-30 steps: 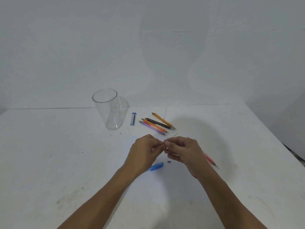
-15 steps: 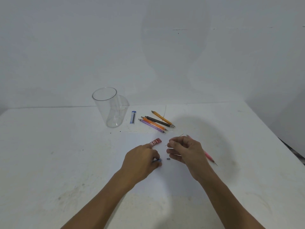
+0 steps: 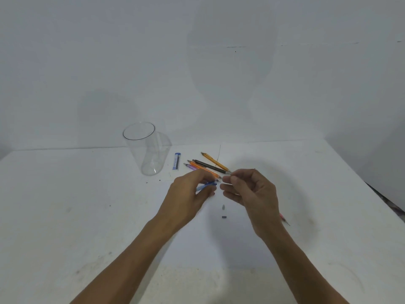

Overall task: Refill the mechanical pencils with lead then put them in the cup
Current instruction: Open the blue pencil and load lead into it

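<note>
The left hand (image 3: 192,189) holds a blue mechanical pencil (image 3: 206,185) above the white tabletop (image 3: 65,216), its fingers closed around the barrel. The right hand (image 3: 252,191) is raised just beside it, thumb and forefinger pinched narrow on something thin; it appears to be a pencil lead (image 3: 254,169), of which a tip shows above the knuckles. The two hands are close but apart.

A clear plastic cup (image 3: 143,148) stands upright at the rear left. A blue lead case (image 3: 176,161) lies just right of it. Beyond the hands lie four mechanical pencils side by side: yellow (image 3: 213,161), black (image 3: 209,166), orange (image 3: 202,167) and purple (image 3: 189,166). Two small dark parts (image 3: 223,207) lie on the tabletop below the hands. A red pencil tip (image 3: 284,219) shows behind the right wrist.
</note>
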The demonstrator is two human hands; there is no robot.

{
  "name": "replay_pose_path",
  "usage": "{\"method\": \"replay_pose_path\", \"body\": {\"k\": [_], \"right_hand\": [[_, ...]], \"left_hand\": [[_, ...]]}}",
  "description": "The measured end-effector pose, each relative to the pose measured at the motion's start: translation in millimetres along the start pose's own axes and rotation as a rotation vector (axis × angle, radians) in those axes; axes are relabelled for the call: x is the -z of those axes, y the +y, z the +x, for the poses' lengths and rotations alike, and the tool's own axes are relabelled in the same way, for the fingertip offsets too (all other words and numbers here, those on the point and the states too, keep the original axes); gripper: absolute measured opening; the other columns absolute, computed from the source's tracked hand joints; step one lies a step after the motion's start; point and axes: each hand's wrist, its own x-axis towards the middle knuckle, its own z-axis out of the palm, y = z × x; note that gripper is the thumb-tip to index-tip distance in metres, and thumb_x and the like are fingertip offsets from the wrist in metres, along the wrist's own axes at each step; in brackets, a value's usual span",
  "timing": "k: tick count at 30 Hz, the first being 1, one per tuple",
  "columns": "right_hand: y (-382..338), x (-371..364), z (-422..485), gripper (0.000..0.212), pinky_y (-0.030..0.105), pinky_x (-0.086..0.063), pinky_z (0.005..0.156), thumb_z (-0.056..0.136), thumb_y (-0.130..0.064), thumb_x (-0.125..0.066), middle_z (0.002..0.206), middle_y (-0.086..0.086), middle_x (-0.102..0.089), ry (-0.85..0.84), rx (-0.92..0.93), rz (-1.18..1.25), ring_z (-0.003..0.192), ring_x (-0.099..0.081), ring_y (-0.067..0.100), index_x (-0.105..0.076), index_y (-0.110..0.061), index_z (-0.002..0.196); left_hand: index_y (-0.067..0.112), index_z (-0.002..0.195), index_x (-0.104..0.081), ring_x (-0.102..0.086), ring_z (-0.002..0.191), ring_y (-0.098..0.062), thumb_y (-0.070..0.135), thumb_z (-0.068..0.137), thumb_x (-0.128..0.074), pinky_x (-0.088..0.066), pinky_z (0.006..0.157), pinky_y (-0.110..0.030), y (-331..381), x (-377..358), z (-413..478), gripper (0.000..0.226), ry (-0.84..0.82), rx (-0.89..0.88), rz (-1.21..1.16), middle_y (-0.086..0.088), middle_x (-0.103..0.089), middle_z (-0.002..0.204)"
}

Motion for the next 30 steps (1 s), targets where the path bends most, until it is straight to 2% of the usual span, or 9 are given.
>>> {"method": "replay_pose_path", "body": {"k": [4,7,11,14,18,21,24,28,30], "right_hand": [[0,-4,0,0.006,0.034,-0.061,0.073,0.092,-0.008,-0.061,0.09,0.005,-0.076,0.021,0.135,-0.13,0.082,-0.074,0.017,-0.066,-0.01,0.096],[5,-5,0,0.007,0.037,-0.062,0.074,0.091,-0.011,-0.064,0.091,0.002,-0.076,0.038,0.183,-0.22,0.082,-0.074,0.014,-0.067,-0.013,0.096],[10,-3,1,0.008,0.038,-0.062,0.074,0.089,-0.02,-0.068,0.09,-0.006,-0.075,0.063,0.257,-0.348,0.08,-0.073,0.012,-0.067,-0.019,0.097],[11,-4,1,0.009,0.034,-0.062,0.074,0.088,-0.026,-0.068,0.088,-0.014,-0.073,0.068,0.322,-0.42,0.08,-0.072,0.007,-0.067,-0.024,0.097],[12,-4,2,0.011,0.027,-0.061,0.072,0.088,-0.022,-0.069,0.086,-0.025,-0.068,0.071,0.369,-0.492,0.077,-0.07,0.002,-0.065,-0.028,0.097],[13,-4,3,0.012,0.027,-0.061,0.074,0.088,-0.026,-0.068,0.087,-0.024,-0.069,0.066,0.375,-0.503,0.078,-0.07,0.002,-0.065,-0.028,0.099],[13,-4,3,0.012,0.028,-0.061,0.074,0.088,-0.03,-0.067,0.088,-0.022,-0.07,0.068,0.381,-0.505,0.078,-0.071,0.002,-0.065,-0.028,0.099],[11,-3,3,0.012,0.019,-0.058,0.073,0.088,-0.028,-0.068,0.086,-0.031,-0.065,0.061,0.398,-0.557,0.076,-0.069,-0.002,-0.064,-0.032,0.098],[11,-4,3,0.013,0.016,-0.057,0.073,0.086,-0.031,-0.067,0.085,-0.031,-0.063,0.06,0.399,-0.582,0.074,-0.068,-0.003,-0.066,-0.028,0.099]], "left_hand": [[0.022,0.11,-0.066,-0.064,0.101,-0.012,0.028,0.09,-0.063,-0.044,0.094,-0.02,2,-6,0,0.021,0.001,-0.009,-0.039,0.007,-0.07,0.111],[0.019,0.111,-0.066,-0.065,0.103,-0.014,0.027,0.09,-0.063,-0.041,0.092,-0.016,4,-8,-1,0.022,0.011,-0.004,-0.061,0.004,-0.071,0.112],[0.017,0.112,-0.067,-0.065,0.104,-0.017,0.024,0.09,-0.064,-0.042,0.093,-0.018,5,-7,-1,0.023,0.011,-0.004,-0.067,0.002,-0.071,0.113],[0.018,0.112,-0.067,-0.065,0.104,-0.017,0.024,0.089,-0.065,-0.043,0.094,-0.019,5,-8,1,0.024,0.009,0.009,-0.073,0.002,-0.07,0.114],[0.018,0.112,-0.068,-0.066,0.103,-0.016,0.025,0.089,-0.065,-0.044,0.094,-0.019,5,-8,1,0.024,0.017,0.005,-0.095,0.003,-0.071,0.112],[0.018,0.112,-0.068,-0.066,0.104,-0.016,0.026,0.089,-0.065,-0.045,0.096,-0.023,5,-8,0,0.025,0.01,0.015,-0.097,0.003,-0.071,0.112],[0.019,0.112,-0.068,-0.065,0.105,-0.014,0.026,0.089,-0.065,-0.044,0.094,-0.02,5,-8,0,0.025,0.008,0.026,-0.097,0.004,-0.071,0.113],[0.02,0.111,-0.068,-0.065,0.105,-0.013,0.025,0.089,-0.065,-0.041,0.094,-0.018,6,-9,2,0.023,0.006,0.036,-0.091,0.004,-0.071,0.112],[0.02,0.111,-0.068,-0.065,0.104,-0.013,0.025,0.089,-0.065,-0.041,0.094,-0.018,6,-9,2,0.023,0.005,0.046,-0.082,0.004,-0.071,0.112]]}}
